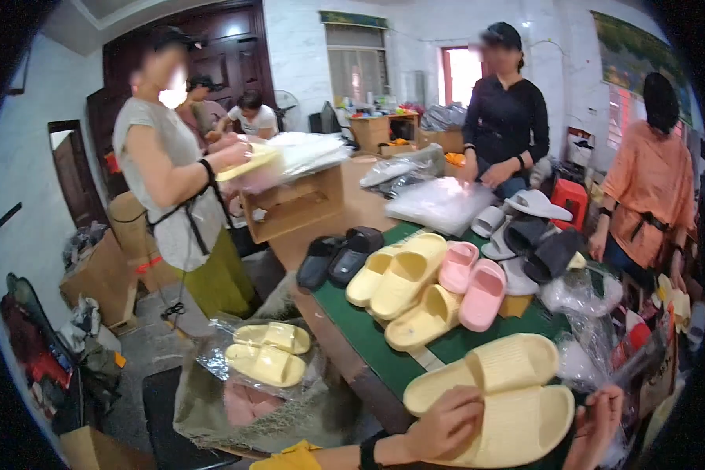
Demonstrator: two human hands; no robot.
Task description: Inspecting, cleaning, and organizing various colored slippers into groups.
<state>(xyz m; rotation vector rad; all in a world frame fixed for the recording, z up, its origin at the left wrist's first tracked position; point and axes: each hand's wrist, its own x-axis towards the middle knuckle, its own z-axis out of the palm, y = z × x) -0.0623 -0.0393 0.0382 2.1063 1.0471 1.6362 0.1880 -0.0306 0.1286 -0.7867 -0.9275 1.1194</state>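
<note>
A pair of pale yellow slide slippers [489, 366] lies side by side in front of me at the table's near edge. My left hand [449, 423] has curled fingers gripping the nearer slipper [525, 423] by its inner edge. Just right of that slipper, my right hand [599, 423] is raised with its fingers apart, and nothing shows in it. Behind the pair, more yellow slides [407, 274] are heaped with pink slides [482, 294].
Black slides [341, 254] and grey slides [517, 274] share the green-topped table [345, 313]. Clear plastic bags [439, 204] lie at the back, others [583, 294] at right. Bagged yellow slides [270, 352] rest in a cloth-lined bin at left. Several people stand around.
</note>
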